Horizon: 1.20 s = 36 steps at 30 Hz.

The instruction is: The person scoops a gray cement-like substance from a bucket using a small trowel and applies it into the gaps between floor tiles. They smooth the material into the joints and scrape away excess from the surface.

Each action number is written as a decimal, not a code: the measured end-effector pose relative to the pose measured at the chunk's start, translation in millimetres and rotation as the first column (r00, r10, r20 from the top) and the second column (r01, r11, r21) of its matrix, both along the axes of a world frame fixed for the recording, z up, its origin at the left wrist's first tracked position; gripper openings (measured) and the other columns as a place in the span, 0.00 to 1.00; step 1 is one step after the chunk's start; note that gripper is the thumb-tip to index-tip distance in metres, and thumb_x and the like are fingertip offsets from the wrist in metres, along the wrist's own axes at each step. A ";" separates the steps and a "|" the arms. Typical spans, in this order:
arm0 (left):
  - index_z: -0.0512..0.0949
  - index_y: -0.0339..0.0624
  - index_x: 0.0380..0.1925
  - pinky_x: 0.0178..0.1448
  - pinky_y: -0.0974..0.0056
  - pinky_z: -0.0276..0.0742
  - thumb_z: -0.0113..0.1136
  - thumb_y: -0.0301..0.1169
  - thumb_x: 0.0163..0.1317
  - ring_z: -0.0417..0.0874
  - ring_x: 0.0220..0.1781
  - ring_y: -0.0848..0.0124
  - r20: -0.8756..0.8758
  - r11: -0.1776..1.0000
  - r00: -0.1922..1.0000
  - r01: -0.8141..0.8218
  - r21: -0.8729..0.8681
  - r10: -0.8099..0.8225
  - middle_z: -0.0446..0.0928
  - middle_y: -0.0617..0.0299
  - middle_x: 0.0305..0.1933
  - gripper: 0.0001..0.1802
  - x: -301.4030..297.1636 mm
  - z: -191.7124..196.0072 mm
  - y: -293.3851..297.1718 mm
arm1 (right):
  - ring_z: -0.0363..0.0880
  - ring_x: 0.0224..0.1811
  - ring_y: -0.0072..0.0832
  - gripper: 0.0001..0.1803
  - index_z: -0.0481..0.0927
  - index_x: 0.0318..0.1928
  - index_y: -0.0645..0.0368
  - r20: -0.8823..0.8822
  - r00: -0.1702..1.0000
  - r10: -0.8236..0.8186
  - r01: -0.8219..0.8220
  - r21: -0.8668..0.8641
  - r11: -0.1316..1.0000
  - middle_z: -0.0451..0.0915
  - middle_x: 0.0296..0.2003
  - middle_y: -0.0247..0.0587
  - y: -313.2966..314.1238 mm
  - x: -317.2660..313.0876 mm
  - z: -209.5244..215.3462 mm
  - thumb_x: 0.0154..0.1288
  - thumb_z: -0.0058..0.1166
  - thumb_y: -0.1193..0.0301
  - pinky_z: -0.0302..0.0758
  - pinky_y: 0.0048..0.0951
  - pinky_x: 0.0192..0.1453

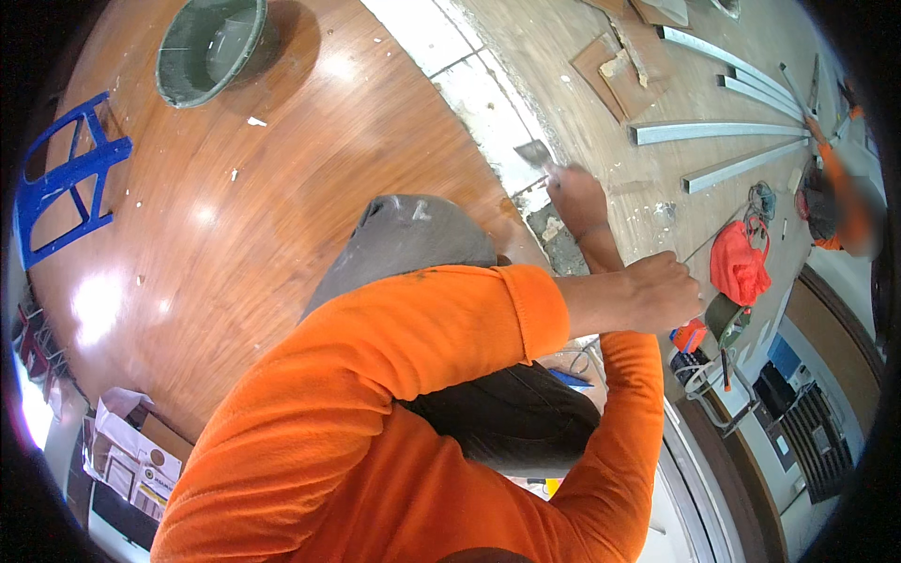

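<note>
My right hand [578,199] is closed around the handle of a putty knife [536,155]. Its flat metal blade lies over a strip of pale, white-smeared tiles [493,114] between two floor surfaces. Just below that hand, a rough grey broken patch [563,251] shows in the strip. My left arm crosses over my right forearm, and my left hand [660,293] is curled into a fist to the right of it. What that fist may hold is hidden.
A dark bucket [211,52] and a blue plastic stool [75,178] are on the glossy wood floor at left. Metal channels [718,134], a broken brown board [619,75] and a red bag [740,263] lie right. Another person in orange [845,202] is at far right.
</note>
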State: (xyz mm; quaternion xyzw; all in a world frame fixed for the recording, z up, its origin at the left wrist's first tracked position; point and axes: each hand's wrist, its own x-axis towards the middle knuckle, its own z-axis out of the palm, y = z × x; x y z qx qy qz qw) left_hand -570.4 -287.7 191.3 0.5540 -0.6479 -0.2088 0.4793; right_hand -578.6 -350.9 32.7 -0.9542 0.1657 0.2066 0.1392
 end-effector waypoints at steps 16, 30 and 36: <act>0.85 0.47 0.24 0.44 0.51 0.81 0.59 0.36 0.59 0.89 0.37 0.56 0.054 0.991 0.992 0.113 0.064 -0.117 0.85 0.56 0.29 0.10 -32.6 -9.0 2.2 | 0.84 0.41 0.50 0.16 0.83 0.57 0.47 0.130 0.979 -0.155 0.149 0.057 0.987 0.81 0.40 0.51 40.1 -21.5 -26.2 0.71 0.54 0.64 0.81 0.51 0.45; 0.87 0.44 0.22 0.39 0.52 0.83 0.60 0.33 0.56 0.90 0.36 0.55 0.044 0.987 0.988 0.147 0.071 -0.151 0.86 0.53 0.28 0.10 -43.8 -14.3 4.5 | 0.84 0.41 0.53 0.20 0.78 0.62 0.45 -0.030 0.982 -0.186 0.187 0.040 0.982 0.79 0.45 0.52 16.4 -82.0 9.7 0.70 0.55 0.66 0.83 0.52 0.43; 0.89 0.43 0.30 0.46 0.54 0.84 0.60 0.30 0.59 0.90 0.44 0.57 0.065 0.952 0.969 0.218 0.217 -0.236 0.88 0.55 0.36 0.09 -35.4 -8.4 2.7 | 0.84 0.43 0.55 0.23 0.75 0.65 0.42 -0.094 0.995 -0.029 0.033 0.031 0.999 0.78 0.50 0.53 39.4 -110.1 -2.6 0.70 0.54 0.65 0.83 0.53 0.45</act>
